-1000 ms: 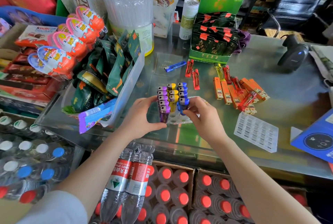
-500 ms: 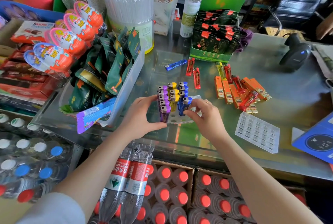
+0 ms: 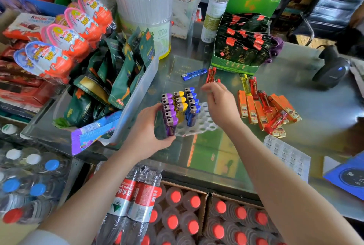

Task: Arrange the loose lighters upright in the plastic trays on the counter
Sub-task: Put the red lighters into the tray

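A white perforated tray (image 3: 202, 125) lies on the glass counter (image 3: 315, 126). In it stand rows of purple lighters (image 3: 169, 111), yellow lighters (image 3: 180, 104) and blue lighters (image 3: 192, 107). My left hand (image 3: 146, 136) grips the tray's left near corner, beside the purple row. My right hand (image 3: 221, 105) hovers above the tray's far right side, fingers loosely curled and holding nothing, partly covering a loose red lighter (image 3: 216, 80). Loose on the counter are a blue lighter (image 3: 194, 74), another red lighter (image 3: 210, 73) and a pile of orange and red lighters (image 3: 264, 110). A second, empty tray (image 3: 285, 156) lies to the right.
A clear bin of green packets (image 3: 141, 87) stands just left of the tray. A green display box (image 3: 240, 53) and a can (image 3: 214, 18) are behind, a barcode scanner (image 3: 332, 71) far right, a blue box (image 3: 350, 177) near right. Bottled water (image 3: 177, 215) sits below the counter edge.
My right hand has let go of the nearest blue lighter, now standing in the tray, and has risen away toward the loose red lighters behind. The left hand stays on the tray.
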`<state>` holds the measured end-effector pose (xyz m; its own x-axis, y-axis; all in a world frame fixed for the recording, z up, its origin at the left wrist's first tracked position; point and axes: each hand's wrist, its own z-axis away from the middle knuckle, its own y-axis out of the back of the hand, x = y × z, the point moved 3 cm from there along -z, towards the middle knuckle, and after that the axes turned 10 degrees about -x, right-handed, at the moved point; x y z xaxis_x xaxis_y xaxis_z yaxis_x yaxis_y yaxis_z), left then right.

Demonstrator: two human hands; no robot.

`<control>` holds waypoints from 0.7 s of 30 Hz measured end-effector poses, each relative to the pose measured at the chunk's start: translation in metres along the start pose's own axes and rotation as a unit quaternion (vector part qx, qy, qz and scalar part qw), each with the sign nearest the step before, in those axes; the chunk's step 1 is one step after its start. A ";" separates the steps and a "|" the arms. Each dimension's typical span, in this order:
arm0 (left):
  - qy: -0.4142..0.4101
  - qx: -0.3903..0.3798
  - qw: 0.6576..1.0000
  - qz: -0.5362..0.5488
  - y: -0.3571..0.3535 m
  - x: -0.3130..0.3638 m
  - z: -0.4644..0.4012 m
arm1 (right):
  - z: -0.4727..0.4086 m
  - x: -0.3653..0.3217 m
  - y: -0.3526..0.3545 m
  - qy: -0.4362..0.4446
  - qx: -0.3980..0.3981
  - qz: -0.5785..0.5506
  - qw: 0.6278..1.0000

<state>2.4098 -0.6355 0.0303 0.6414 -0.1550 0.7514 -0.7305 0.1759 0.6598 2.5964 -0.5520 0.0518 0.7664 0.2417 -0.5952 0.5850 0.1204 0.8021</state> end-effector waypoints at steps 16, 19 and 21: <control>0.008 -0.011 1.000 -0.008 -0.004 -0.011 -0.005 | -0.069 -0.012 -0.020 0.075 -0.093 0.323 0.939; 0.013 -0.016 1.000 -0.008 -0.003 -0.009 -0.004 | -0.060 -0.010 -0.018 0.091 -0.068 0.289 0.951; 0.019 -0.018 1.000 -0.005 -0.003 -0.009 -0.004 | -0.052 -0.010 -0.009 0.051 -0.001 0.156 0.986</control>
<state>2.4066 -0.6307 0.0216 0.6581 -0.1199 0.7433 -0.7153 0.2087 0.6670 2.5699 -0.5059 0.0534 0.8778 0.3636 -0.3119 0.3251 0.0262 0.9453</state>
